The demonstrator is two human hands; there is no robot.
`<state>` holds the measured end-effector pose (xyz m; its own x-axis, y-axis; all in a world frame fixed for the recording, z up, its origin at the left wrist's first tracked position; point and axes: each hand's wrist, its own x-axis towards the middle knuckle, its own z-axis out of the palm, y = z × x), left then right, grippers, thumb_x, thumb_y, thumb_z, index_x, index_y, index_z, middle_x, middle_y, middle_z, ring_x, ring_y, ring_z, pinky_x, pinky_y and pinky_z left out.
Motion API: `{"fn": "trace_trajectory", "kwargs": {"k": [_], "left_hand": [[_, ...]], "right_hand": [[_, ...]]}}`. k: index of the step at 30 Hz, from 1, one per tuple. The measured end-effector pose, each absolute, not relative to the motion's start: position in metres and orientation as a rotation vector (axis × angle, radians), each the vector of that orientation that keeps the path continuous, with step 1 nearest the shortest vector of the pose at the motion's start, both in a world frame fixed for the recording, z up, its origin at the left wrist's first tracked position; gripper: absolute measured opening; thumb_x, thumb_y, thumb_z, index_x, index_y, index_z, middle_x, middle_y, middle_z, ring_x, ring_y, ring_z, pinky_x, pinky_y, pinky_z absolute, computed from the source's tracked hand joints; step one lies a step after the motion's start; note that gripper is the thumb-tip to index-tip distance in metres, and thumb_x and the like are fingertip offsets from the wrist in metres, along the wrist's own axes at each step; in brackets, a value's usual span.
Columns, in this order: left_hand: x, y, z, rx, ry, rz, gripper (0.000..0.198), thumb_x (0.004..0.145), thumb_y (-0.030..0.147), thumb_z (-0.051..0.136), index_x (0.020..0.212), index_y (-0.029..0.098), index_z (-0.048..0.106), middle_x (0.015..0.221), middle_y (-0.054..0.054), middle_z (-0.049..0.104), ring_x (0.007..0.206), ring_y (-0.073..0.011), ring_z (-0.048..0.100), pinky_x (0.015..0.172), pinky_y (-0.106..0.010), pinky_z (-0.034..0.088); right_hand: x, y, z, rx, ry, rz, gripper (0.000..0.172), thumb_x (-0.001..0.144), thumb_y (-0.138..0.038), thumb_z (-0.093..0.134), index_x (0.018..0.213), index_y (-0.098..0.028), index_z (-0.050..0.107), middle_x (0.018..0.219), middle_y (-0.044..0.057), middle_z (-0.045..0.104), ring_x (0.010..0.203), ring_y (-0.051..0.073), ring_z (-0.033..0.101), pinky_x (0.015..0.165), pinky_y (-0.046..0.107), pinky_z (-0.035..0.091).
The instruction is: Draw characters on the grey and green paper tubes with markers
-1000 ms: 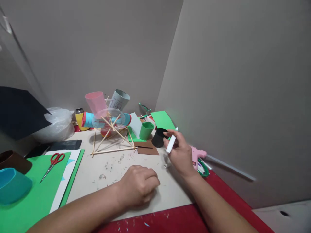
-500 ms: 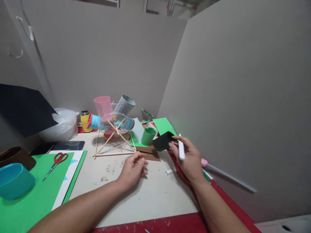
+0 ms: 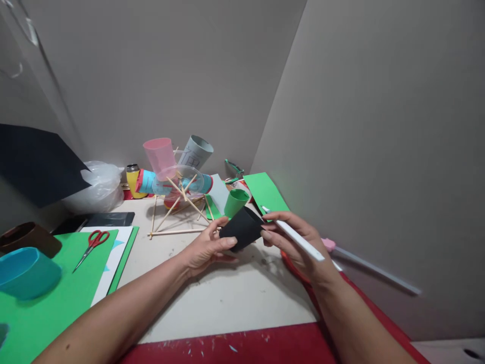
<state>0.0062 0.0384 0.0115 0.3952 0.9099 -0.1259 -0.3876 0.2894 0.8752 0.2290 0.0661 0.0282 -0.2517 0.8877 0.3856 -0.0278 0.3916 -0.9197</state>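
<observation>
A black paper tube (image 3: 242, 230) is tilted over the pale board in the middle of the head view. My left hand (image 3: 210, 247) is closed around its left side, thumb in front. With my right hand (image 3: 293, 242) I grip a white marker pen (image 3: 299, 238), its tip pointing up and left, while my fingertips touch the tube's right edge. Just behind the black tube is a green paper tube (image 3: 235, 202). Beyond my left hand stands a wooden stick frame (image 3: 182, 202) carrying a pink cup (image 3: 159, 157), a grey paper tube (image 3: 199, 151) and blue-red tubes (image 3: 149, 182).
Red-handled scissors (image 3: 94, 242) lie on green paper at left, beside a blue paper ring (image 3: 30, 273) and a brown one (image 3: 30, 238). Further back are a plastic bag (image 3: 104, 187) and a yellow bottle (image 3: 134, 182). Grey panels (image 3: 359, 126) rise behind and on the right.
My left hand has moved up and right and taken hold of the black tube. The tube has come lower and nearer, and the pen has swung to a slant. The view has shifted slightly.
</observation>
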Motion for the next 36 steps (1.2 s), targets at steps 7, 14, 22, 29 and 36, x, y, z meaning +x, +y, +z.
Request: {"fn": "trace_trajectory", "kwargs": {"k": [7, 14, 22, 29, 36], "left_hand": [[0.013, 0.038, 0.004, 1.090, 0.839, 1.076, 0.067, 0.062, 0.037, 0.090, 0.119, 0.018, 0.058, 0.104, -0.005, 0.061, 0.089, -0.0174, 0.059, 0.075, -0.030, 0.050], [0.016, 0.035, -0.006, 1.402, 1.031, 1.203, 0.060, 0.070, 0.029, 0.082, 0.122, 0.020, 0.056, 0.106, -0.005, 0.063, 0.093, -0.0199, 0.059, 0.078, -0.029, 0.047], [0.017, 0.031, -0.011, 1.437, 1.026, 1.223, 0.077, 0.072, 0.030, 0.083, 0.138, 0.022, 0.045, 0.133, -0.012, 0.059, 0.113, -0.0261, 0.062, 0.088, -0.032, 0.051], [0.018, 0.033, -0.010, 1.230, 0.946, 1.207, 0.081, 0.071, 0.033, 0.083, 0.138, 0.019, 0.040, 0.112, -0.010, 0.065, 0.096, -0.0221, 0.067, 0.081, -0.031, 0.053], [0.017, 0.030, -0.013, 1.522, 1.125, 1.305, 0.070, 0.071, 0.029, 0.082, 0.133, 0.022, 0.051, 0.118, -0.009, 0.063, 0.092, -0.0205, 0.062, 0.081, -0.031, 0.050]], "right_hand": [[0.223, 0.061, 0.031, -0.842, -1.558, 1.054, 0.036, 0.074, -0.043, 0.084, 0.102, -0.026, 0.071, 0.088, 0.005, 0.076, 0.064, 0.014, 0.067, 0.051, 0.022, 0.055], [0.209, 0.052, 0.034, -0.984, -1.537, 1.013, 0.043, 0.070, -0.049, 0.084, 0.100, -0.022, 0.068, 0.074, 0.000, 0.070, 0.040, 0.006, 0.045, 0.036, 0.021, 0.040], [0.204, 0.046, 0.034, -1.020, -1.533, 0.989, 0.039, 0.071, -0.050, 0.083, 0.094, -0.022, 0.068, 0.061, -0.005, 0.060, 0.039, 0.006, 0.044, 0.036, 0.020, 0.037], [0.207, 0.049, 0.032, -0.971, -1.530, 0.923, 0.037, 0.072, -0.045, 0.085, 0.095, -0.023, 0.068, 0.065, -0.003, 0.065, 0.040, 0.007, 0.050, 0.038, 0.020, 0.042], [0.205, 0.046, 0.030, -1.006, -1.461, 0.900, 0.039, 0.076, -0.050, 0.081, 0.099, -0.022, 0.066, 0.071, -0.001, 0.068, 0.040, 0.007, 0.050, 0.037, 0.021, 0.043]]}}
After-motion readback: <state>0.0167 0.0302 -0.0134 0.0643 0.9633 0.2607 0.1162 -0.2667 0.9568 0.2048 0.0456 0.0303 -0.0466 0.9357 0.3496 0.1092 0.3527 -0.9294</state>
